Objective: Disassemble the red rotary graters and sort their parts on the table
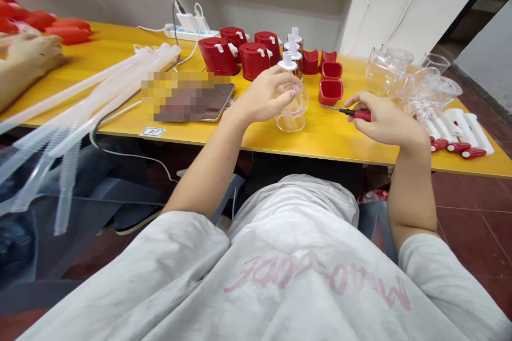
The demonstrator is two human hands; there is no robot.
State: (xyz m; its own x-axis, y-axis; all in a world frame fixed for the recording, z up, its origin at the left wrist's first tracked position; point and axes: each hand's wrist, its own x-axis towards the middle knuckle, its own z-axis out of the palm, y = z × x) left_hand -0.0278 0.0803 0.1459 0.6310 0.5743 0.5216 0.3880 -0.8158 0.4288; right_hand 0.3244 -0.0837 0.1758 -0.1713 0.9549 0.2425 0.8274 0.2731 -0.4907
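My left hand [266, 97] is wrapped round a clear plastic cup-shaped part [293, 112] that stands on the yellow table [320, 138]. My right hand [382, 119] is closed on a small screwdriver with a red handle [360, 114]; its metal tip points left toward a red plastic cup [330, 91]. Two more red cups [332, 70] lie just behind it. Behind the clear part stand small white-capped pieces [288, 61].
Red lidded housings [240, 56] stand at the back centre beside a white power strip [192, 26]. Clear jugs [412, 82] and white tubes with red caps [460, 141] lie at right. Long translucent tubes [80, 106] overhang the left edge. Another person's hand [32, 56] rests far left.
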